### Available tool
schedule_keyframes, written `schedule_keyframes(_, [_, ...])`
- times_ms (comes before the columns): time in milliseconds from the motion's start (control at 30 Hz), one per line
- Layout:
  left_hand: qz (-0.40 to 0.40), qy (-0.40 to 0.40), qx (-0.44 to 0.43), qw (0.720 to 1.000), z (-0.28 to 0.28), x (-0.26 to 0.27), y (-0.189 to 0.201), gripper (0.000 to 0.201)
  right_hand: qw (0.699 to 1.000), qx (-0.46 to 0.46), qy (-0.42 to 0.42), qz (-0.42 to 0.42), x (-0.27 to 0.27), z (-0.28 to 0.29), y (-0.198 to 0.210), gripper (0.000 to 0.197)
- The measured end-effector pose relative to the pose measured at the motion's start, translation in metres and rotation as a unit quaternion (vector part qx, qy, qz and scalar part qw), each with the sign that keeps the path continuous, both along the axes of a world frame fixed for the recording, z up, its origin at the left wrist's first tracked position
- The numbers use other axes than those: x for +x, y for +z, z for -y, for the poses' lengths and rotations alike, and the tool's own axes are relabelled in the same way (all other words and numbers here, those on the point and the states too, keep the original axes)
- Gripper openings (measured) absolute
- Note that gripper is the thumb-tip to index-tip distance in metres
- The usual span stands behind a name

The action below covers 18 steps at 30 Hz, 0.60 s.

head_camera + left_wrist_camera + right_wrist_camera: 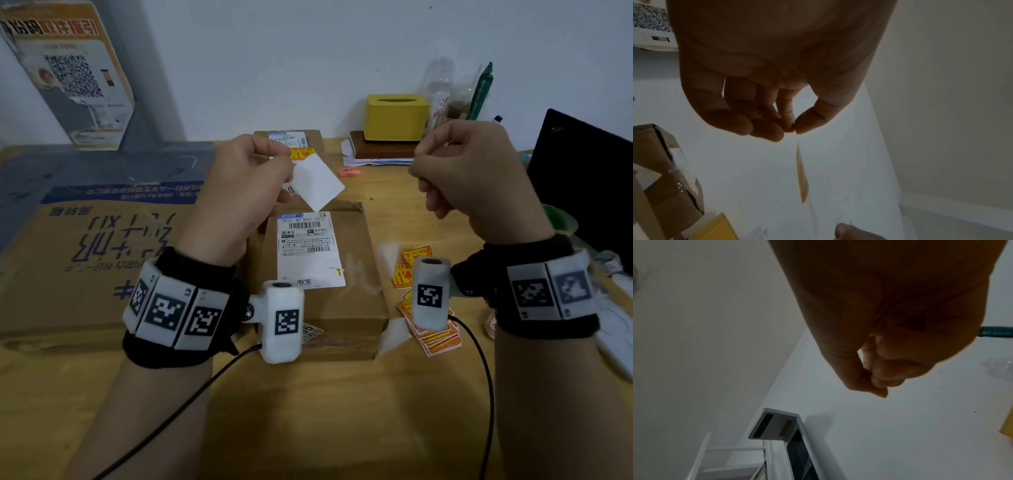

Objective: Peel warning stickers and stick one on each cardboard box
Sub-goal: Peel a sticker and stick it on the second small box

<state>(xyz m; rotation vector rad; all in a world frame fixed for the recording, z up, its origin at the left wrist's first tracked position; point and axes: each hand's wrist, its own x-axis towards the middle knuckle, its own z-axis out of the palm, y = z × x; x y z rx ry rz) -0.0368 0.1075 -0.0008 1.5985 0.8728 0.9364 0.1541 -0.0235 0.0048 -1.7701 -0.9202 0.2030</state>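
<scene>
A white-backed warning sticker (317,185) is pinched by its corner in the left hand (239,192), raised above a brown cardboard box (346,308) bearing a white shipping label. The right hand (476,178) is curled with thumb and forefinger pressed together; what is held cannot be told. Loose yellow-and-red stickers (431,335) are scattered on the table (308,428) beside the box.

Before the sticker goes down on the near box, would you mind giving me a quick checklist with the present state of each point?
1. Left hand pinches the white-backed sticker: ok; the left wrist view shows thumb and fingertip closed on its edge.
2. Sticker parted from its backing: cannot tell.
3. Right hand holding anything: cannot tell; its fingers are curled, nothing clearly seen between them.
4. Near box has bare cardboard beside its shipping label: ok.
5. Far box already carries a yellow warning sticker: ok.
6. Spare stickers within reach on the table: ok.
</scene>
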Motion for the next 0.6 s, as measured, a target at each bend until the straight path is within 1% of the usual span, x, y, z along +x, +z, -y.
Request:
schedule_keyframes(100, [0.0,-0.005,0.027,1.0,0.003,0.001,-0.003,0.022,0.999,-0.024,0.041,0.011,-0.016,-0.001,0.0,0.011])
schedule_keyframes(200, [-0.001,-0.008,0.037,0.999,0.01,0.002,-0.005,0.028,0.989,-0.057,0.137,-0.013,-0.045,-0.006,0.003,0.007])
schedule_keyframes(267, [0.002,-0.015,0.03,0.999,0.016,0.002,-0.001,0.03,0.976,-0.103,0.191,0.014,-0.061,-0.008,0.005,0.008])
schedule_keyframes(300, [0.004,-0.02,0.027,0.999,0.019,0.001,0.001,0.03,0.971,-0.121,0.204,0.033,-0.068,-0.008,0.006,0.012])
schedule_keyframes(367, [0.01,-0.034,0.018,0.999,0.026,-0.003,0.007,0.029,0.969,-0.134,0.2,0.053,-0.075,-0.006,0.007,0.018])
schedule_keyframes(467, [0.012,-0.062,0.005,0.998,0.036,-0.01,0.013,0.03,0.975,-0.121,0.178,0.058,-0.081,-0.001,0.007,0.025])
schedule_keyframes(600, [-0.005,-0.098,-0.002,0.995,0.047,-0.021,0.014,0.035,0.977,-0.123,0.161,0.063,-0.084,0.008,0.007,0.029])
